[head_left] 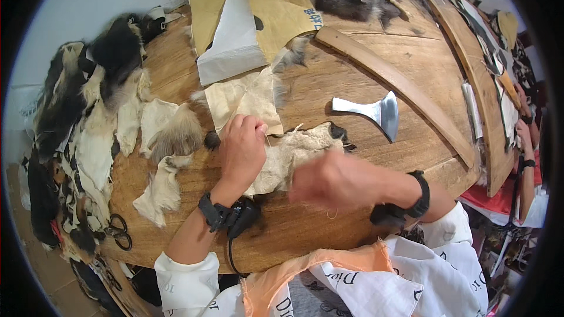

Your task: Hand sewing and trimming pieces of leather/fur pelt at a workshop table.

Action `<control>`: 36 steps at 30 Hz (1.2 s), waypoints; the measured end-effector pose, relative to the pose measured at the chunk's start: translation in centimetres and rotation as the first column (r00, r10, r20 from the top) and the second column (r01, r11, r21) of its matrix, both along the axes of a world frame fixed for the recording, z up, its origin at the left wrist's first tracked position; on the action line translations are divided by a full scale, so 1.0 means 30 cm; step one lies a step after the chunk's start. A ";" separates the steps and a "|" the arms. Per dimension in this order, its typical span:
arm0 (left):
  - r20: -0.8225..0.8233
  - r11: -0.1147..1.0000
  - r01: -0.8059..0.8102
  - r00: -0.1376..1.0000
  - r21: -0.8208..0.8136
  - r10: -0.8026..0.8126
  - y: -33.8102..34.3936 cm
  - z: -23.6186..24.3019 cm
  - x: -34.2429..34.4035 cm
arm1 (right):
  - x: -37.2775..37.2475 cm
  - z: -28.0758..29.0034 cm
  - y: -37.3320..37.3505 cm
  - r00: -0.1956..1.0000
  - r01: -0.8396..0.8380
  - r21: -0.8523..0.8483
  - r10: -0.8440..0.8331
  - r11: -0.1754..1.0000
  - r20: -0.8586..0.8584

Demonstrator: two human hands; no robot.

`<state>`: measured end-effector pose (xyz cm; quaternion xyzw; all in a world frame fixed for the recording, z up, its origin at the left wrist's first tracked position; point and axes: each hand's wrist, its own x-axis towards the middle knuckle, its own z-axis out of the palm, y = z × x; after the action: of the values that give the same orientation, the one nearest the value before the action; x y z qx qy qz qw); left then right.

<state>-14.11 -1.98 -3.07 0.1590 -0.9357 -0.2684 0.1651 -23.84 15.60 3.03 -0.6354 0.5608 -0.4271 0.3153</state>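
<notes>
My left hand [242, 148] is closed, its fingers pinching a piece of pelt where two pieces meet. The upper piece [244, 97] lies skin side up, cream-coloured, with grey fur along its sides. Below it lies a rougher, pale pelt piece [305, 145] with dark fur at its right end. A thin strand of thread shows beside my left fingers. My right hand [329, 179] is over the lower piece's right part, curled but smeared by motion; what it holds, if anything, cannot be made out. Another fine thread hangs below it.
A fan-shaped metal blade [385, 114] and a long wooden strip [399, 91] lie to the right. Brown paper [282, 0] and white paper [232, 41] lie at the back. Fur scraps [94, 135] and black scissors [119, 232] are at left. Another person's hand [523, 132] is far right.
</notes>
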 end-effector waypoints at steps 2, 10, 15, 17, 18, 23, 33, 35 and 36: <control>-0.010 0.998 -0.025 1.000 -0.061 0.025 0.007 -0.004 -0.001 | 0.011 0.073 0.005 0.992 -0.129 0.051 0.129 0.990 -0.009; 0.006 0.959 0.285 0.959 0.017 -0.285 -0.025 0.090 0.084 | -0.033 -0.066 -0.086 0.946 0.323 -0.054 -0.321 0.945 0.042; 0.018 0.964 0.002 1.000 0.266 -0.007 -0.023 0.080 0.046 | -0.007 -0.116 -0.065 0.930 0.343 0.061 -0.330 0.937 -0.161; 0.060 0.984 -0.084 0.995 0.157 0.076 -0.032 0.060 0.030 | -0.019 -0.081 -0.049 0.917 0.355 0.054 -0.336 0.933 -0.215; 0.064 0.980 -0.078 0.996 0.182 0.068 -0.032 0.053 0.027 | -0.032 -0.062 -0.030 0.910 0.359 0.063 -0.334 0.931 -0.247; 0.078 0.996 -0.017 0.997 0.083 0.010 -0.050 0.024 0.017 | -0.138 0.065 0.101 0.989 -0.052 -0.009 0.053 0.999 0.139; 0.110 0.729 0.224 0.918 0.647 -0.380 -0.017 0.063 -0.072 | -0.203 0.077 0.299 0.878 0.275 0.122 -0.301 0.954 0.372; 0.216 0.715 0.052 0.936 0.697 -0.279 0.006 0.058 -0.077 | -0.214 0.072 0.328 0.899 0.304 0.171 -0.341 0.937 0.275; 0.217 0.712 0.053 0.934 0.700 -0.283 0.012 0.060 -0.083 | -0.219 0.079 0.333 0.897 0.307 0.175 -0.345 0.936 0.275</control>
<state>-16.59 -1.61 -1.28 0.1614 -0.7948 -0.5797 -0.0786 -30.43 25.57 5.41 -0.4382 0.6307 -0.5291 0.3609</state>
